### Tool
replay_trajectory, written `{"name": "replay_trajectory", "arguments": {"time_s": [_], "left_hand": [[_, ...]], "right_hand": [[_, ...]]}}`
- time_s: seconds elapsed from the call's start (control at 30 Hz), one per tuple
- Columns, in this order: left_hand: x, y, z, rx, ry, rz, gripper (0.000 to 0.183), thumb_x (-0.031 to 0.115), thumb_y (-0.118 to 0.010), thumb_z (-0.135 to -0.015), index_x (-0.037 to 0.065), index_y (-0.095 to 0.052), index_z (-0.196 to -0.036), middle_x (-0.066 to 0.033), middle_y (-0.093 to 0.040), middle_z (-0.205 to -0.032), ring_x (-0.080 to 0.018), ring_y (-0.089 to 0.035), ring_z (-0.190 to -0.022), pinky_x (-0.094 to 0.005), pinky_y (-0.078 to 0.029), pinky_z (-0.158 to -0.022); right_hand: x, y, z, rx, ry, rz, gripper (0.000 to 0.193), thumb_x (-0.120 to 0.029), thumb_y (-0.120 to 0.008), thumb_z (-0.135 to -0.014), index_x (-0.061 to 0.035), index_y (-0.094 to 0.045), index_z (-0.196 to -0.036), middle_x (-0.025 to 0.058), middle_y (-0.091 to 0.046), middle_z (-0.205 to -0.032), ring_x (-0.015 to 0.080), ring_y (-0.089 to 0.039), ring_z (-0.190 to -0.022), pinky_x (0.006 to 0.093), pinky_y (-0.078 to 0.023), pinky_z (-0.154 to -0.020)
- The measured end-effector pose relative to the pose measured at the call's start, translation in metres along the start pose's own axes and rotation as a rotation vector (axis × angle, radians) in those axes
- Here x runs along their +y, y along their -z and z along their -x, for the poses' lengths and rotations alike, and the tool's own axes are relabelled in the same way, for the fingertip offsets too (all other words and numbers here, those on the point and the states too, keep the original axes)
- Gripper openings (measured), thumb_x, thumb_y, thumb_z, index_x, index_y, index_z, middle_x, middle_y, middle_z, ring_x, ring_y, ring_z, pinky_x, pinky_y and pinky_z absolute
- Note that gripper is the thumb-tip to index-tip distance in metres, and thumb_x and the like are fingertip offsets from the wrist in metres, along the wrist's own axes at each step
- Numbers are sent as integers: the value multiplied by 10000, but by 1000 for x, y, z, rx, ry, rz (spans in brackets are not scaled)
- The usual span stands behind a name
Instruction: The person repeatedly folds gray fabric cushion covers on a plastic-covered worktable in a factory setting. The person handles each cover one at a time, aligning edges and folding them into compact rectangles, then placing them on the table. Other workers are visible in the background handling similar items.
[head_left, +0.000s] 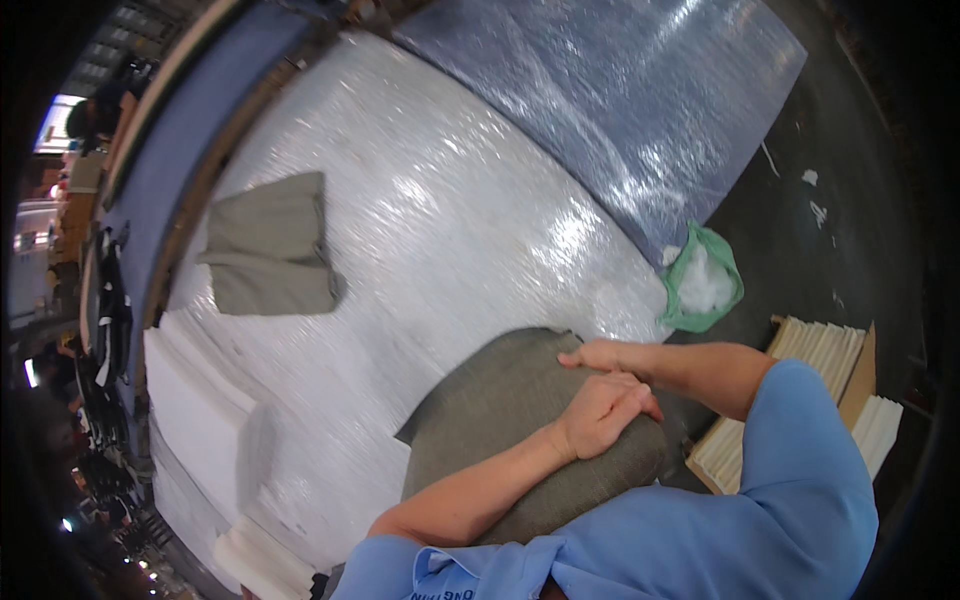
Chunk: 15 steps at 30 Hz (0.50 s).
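Blue shirt cloth (690, 540) of the person is nearest to the head camera, filling the lower edge of this only view. Just beyond it lies a plump grey-green cushion (500, 400), at the near right part of a broad table (400, 250) covered in shiny clear film. Left hand (605, 412) lies across the cushion, its fingers curled together and seeming to grip the cover near the right end. Right hand (600, 355) is just beside it, at the far edge, with the thumb stretched along the cloth; its other fingers are hidden, so I cannot tell whether it pinches.

Farther left, a grey-green cloth piece (270, 250) lies flat, and nearer stand white blocks (200, 410). At the right edge of the table is a green bag (690, 320) with white stuffing (705, 285); below it, a carton (858, 380) holds pale strips (815, 345).

In my judgement, the film is slippery, so a hard push from one side could make the cushion slide. Uneven pulling by the two hands could twist the cover or strain its edge. If the right elbow swings outward, it might knock the bag and spill the stuffing.
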<state>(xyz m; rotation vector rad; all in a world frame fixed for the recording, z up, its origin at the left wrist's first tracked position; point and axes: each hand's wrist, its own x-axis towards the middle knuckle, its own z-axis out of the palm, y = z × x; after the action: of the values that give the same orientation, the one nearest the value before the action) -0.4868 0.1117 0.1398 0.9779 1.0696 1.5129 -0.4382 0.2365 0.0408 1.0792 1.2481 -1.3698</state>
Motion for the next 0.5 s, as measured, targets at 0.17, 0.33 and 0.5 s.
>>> {"name": "replay_trajectory", "arguments": {"time_s": [0.17,0.33,0.5], "left_hand": [[-5,5,-5,67,151,45,470,203,-389,-1069,-14,-740,-844,-130,-739,-879,-248,-681,-861,-361,-505,-896],[-28,14,-15,97,260,-24,543,260,-382,-1076,-37,-755,-815,-129,-746,-850,-209,-681,-848,-329,-514,-871],[-43,26,-13,89,363,-67,587,266,-333,-1088,-61,-744,-826,-155,-755,-879,-226,-686,-866,-339,-507,-913]], "right_hand": [[8,6,-44,30,30,59,753,-487,-692,-944,116,-560,-1376,260,-561,-1435,341,-514,-1331,451,-399,-1101],[10,18,-42,-48,270,42,653,-469,-673,-964,101,-632,-1279,210,-645,-1316,298,-581,-1227,410,-432,-1069],[58,5,-74,45,514,-512,537,-491,-618,-992,37,-705,-1035,136,-723,-967,204,-676,-884,339,-529,-830]]}}
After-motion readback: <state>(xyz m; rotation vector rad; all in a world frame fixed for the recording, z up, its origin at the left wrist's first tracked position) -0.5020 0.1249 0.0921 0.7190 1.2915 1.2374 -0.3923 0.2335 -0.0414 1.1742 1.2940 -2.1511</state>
